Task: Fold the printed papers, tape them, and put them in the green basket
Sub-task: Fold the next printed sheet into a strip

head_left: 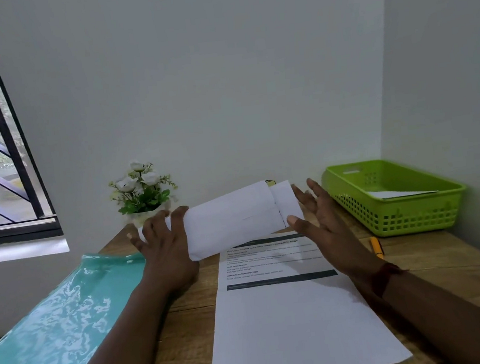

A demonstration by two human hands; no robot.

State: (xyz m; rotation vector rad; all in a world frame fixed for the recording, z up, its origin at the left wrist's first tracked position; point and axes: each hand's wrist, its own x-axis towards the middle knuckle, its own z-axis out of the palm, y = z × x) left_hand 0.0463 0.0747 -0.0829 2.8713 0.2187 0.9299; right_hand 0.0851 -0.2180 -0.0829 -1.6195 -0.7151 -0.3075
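Folded paper, frame centre: long axis left-right. Left hand pinches left end; right hand splayed, thumb seemingly touching right end. Green basket further right, nearer right hand.

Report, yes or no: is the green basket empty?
No, a white paper lies inside the green basket, against its right side.

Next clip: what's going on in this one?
A person holds a folded paper above the wooden table: the left hand grips its left end, and the right hand, fingers spread, touches its right end. Another printed sheet lies flat on the table. The green basket at right already holds a white paper.
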